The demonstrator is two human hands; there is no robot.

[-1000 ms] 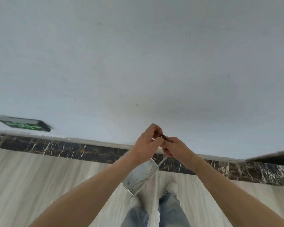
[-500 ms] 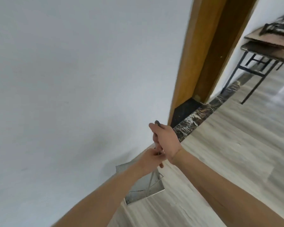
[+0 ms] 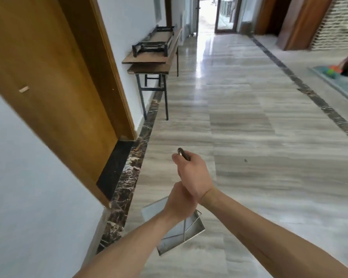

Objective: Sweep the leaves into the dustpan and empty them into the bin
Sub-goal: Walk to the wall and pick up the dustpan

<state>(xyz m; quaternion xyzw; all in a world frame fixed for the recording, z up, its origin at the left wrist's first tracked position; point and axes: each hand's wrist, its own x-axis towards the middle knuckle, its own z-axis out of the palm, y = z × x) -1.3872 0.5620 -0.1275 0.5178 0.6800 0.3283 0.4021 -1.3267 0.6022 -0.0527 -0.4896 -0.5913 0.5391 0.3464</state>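
Both hands stacked on one upright handle, mid-frame, out in front of me.

Right hand on top: fingers curled round the handle just under its dark rounded tip, which pokes out past my thumb. Back of the hand faces the camera, so the fingertips themselves are hidden.

Left hand directly below, touching the right wrist: also wrapped round the handle, fingers curled away from view. Can't tell how tight.

Dustpan hangs below the left hand, metal, boxy, tilted, clear of the floor as far as I can tell. A thin metal rod runs from under my left fingers down into the pan. Can't see any leaves in it; the inside is partly hidden by my left forearm.

Whether the handle I'm gripping is the dustpan's alone or a broom's as well: can't tell, my hands cover the join.

Around the fingers:
- Left of them: white wall, a wooden door frame, dark marble skirting running along the base of the wall.
- Ahead and left: a folding worktop against the wall, with a second one upside down on it, black legs up.
- Ahead: a long corridor of grey striped tile, bright doorway at the far end.
- Right, well apart: a dark inlay strip in the floor, a teal mat with something colourful on it at the frame edge, blurred.
- One small dark speck on the floor just right of my right hand. Too small to identify.
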